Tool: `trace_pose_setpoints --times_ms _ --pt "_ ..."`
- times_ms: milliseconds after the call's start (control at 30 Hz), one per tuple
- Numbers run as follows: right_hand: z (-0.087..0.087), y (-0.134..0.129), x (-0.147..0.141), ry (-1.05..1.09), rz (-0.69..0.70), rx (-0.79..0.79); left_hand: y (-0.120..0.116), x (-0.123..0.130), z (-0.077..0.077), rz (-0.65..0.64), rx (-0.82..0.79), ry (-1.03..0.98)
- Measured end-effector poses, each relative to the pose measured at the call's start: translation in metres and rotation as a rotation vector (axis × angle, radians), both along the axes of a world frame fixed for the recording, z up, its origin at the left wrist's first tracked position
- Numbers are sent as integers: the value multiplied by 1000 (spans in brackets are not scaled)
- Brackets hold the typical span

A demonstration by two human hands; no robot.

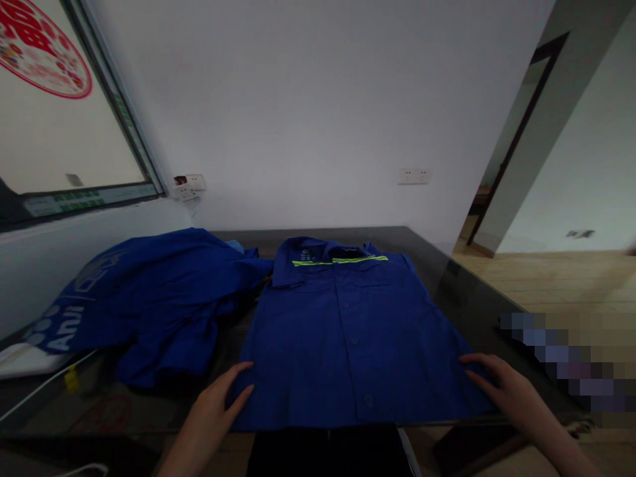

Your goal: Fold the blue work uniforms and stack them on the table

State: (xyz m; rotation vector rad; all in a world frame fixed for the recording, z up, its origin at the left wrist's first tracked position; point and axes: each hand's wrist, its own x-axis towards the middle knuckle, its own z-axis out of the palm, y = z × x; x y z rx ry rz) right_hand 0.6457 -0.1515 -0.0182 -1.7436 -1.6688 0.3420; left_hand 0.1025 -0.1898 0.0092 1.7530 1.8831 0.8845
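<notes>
A dark blue buttoned shirt lies front side up on the dark table, its collar pointing away from me and a yellow-green stripe across the chest. One sleeve is folded over near the collar. My left hand rests at the shirt's lower left edge, thumb and forefinger apart. At the lower right edge, my right hand touches the cloth with its fingers apart. Neither hand visibly pinches the fabric.
A crumpled blue garment with white lettering lies on the left. Near it are a white cable and a white object. Behind the table is a wall with sockets. The table's front edge runs just below the shirt.
</notes>
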Motion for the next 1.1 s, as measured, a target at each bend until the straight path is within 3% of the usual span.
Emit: trace_pose_setpoints --times_ms 300,467,600,700,767,900,1000,1100 --pt "-7 3 4 -129 0 -2 -2 -3 -1 15 -165 215" --pt "-6 5 6 -257 29 65 12 -11 14 -36 -69 351" --pt "3 9 -1 -369 -11 177 59 -17 36 -121 170 405" --pt "16 15 -24 -377 13 208 123 -13 51 -163 327 508" --pt "27 19 -51 -353 102 185 168 -7 54 -120 379 590" --pt "49 22 -119 -339 354 61 230 -1 35 52 334 700" --pt "63 21 -161 -395 522 -48 243 -14 11 100 232 724" --pt "70 21 -181 -456 592 -143 245 -41 -7 108 117 747"
